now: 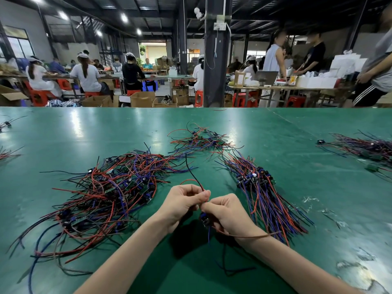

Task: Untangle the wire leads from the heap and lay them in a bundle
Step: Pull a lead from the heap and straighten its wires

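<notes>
A tangled heap of red, blue and black wire leads [110,192] with small circuit boards lies on the green table [84,132] to the left of my hands. To the right lies a straightened bundle of leads [265,194], its boards at the far end. My left hand [182,205] pinches the red and black wires of one lead [192,172] that rise from my fingers. My right hand [224,213] grips the same lead lower down, by its small dark board, and blue and red wires trail under my wrist.
A smaller loose pile of leads [201,140] lies further back at the centre. Another pile [364,147] sits at the right edge, and stray leads [6,153] lie at the left edge. Beyond the table's far edge people sit at benches among cardboard boxes.
</notes>
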Tool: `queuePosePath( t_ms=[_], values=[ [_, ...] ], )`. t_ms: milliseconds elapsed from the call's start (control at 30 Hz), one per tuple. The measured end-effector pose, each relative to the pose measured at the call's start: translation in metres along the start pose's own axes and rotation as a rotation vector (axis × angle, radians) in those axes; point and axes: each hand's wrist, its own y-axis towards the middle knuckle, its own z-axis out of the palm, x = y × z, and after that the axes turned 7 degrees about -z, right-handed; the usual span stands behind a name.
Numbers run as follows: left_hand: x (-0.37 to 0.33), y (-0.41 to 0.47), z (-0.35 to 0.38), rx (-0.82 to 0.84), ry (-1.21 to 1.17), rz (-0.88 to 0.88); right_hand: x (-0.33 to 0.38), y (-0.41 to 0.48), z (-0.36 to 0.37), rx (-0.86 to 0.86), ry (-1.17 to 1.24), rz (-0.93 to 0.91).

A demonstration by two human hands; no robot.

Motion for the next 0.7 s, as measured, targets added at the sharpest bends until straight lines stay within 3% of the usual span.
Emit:
queuePosePath(
  t_ms=[400,700],
  values=[
    [0.002,0.008,-0.007,-0.222,0.127,0.089,-0.009,0.001,0.004,-0.001,-0.19,-0.072],
    [-0.001,0.009,-0.009,-0.219,0.071,0.092,-0.008,0.0,0.004,0.012,-0.199,-0.059]
  ],
)
